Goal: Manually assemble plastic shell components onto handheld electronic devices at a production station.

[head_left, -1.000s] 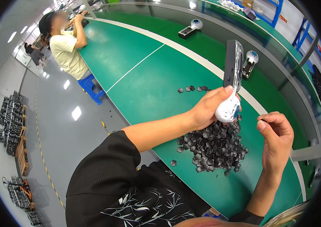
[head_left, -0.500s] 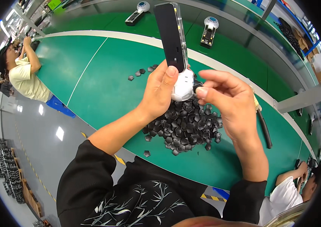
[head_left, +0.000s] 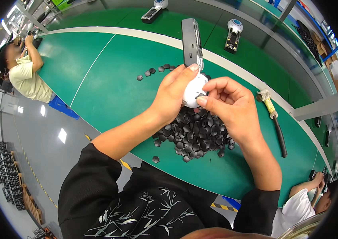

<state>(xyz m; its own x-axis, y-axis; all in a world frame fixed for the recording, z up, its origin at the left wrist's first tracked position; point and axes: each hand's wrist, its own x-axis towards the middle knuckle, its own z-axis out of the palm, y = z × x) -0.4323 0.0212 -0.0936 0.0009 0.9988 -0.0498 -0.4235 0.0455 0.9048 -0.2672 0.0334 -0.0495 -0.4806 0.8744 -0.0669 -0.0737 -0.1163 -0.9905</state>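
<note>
My left hand [head_left: 169,95] is closed round a handheld device, its thumb over the joint. The device has a white ball-shaped end [head_left: 190,92] with a football-like surface, and a dark flat rectangular body [head_left: 190,42] with a clear edge, pointing away from me. My right hand [head_left: 234,105] pinches a small black pentagon piece [head_left: 200,95] between thumb and index finger, against the white ball. The fingertips partly hide it. Just beneath both hands, a heap of black pentagon pieces [head_left: 194,137] lies on the green table [head_left: 137,51].
A hammer [head_left: 277,125] with a wrapped head lies to the right. Two similar devices [head_left: 232,36] with white ends rest on the green strip beyond the pale rail. Loose pentagons [head_left: 147,73] lie left of the heap. Co-workers sit at far left [head_left: 29,75] and lower right [head_left: 304,203].
The device has come nearer me, its body tilting so that it looks shorter. My right hand has shifted left, bringing the black pentagon piece onto the front of the white ball.
</note>
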